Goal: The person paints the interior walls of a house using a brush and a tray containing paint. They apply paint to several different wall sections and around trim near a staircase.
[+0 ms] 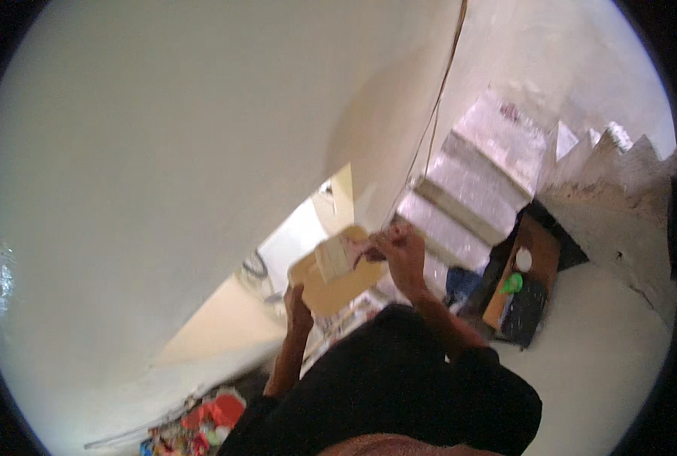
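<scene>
Tan single tray (327,296), one brush (335,260)

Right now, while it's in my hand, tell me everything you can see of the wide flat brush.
The wide flat brush has a broad, roughly rectangular cream head that looks like bristles. Its other end, with pinkish tones, is partly hidden by the right hand gripping it. It is held at a slant, its head toward the left and slightly lower in the picture, in front of the tan tray-like container. Whether the head touches that container can't be told; blur hides finer detail.
</scene>
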`<state>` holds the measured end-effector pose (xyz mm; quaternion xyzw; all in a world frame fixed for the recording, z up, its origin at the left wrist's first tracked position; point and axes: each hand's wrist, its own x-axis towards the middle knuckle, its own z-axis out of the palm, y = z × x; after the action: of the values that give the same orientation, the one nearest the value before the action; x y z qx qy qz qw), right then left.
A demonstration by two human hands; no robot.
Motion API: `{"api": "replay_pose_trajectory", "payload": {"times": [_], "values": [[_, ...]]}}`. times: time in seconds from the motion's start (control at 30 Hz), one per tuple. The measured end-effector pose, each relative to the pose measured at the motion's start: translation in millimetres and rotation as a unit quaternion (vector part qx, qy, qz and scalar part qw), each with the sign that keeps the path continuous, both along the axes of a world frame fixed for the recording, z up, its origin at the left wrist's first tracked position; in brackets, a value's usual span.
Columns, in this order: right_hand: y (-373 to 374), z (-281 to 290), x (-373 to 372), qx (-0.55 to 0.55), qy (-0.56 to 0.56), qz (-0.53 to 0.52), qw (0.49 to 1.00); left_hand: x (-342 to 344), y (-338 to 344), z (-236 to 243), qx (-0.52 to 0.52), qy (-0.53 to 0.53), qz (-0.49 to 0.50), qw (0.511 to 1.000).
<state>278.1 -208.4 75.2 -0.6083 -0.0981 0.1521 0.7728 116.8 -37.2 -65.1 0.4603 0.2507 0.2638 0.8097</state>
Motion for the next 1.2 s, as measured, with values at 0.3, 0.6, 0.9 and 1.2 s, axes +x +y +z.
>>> {"api": "replay_pose_trajectory", "payload": {"times": [0.3,0.6,0.9,1.2], "values": [[-19.7,16.1,43.8,0.018,-0.055,0.057,0.997,24.7,12.4,18.1,-0.031,-0.034,-0.039,0.998],[-25.2,4.6,40.6,0.018,-0.069,0.080,0.994,23.7,8.8,25.1,-0.053,-0.019,-0.060,0.997],[-24.3,-15.9,50.8,0.043,-0.025,0.069,0.996,11.6,5.4,32.7,-0.032,0.004,-0.066,0.997],[7.4,-30.8,39.5,-0.099,-0.108,0.032,0.989,21.5,-6.0,42.7,-0.039,-0.020,-0.046,0.998]]}}
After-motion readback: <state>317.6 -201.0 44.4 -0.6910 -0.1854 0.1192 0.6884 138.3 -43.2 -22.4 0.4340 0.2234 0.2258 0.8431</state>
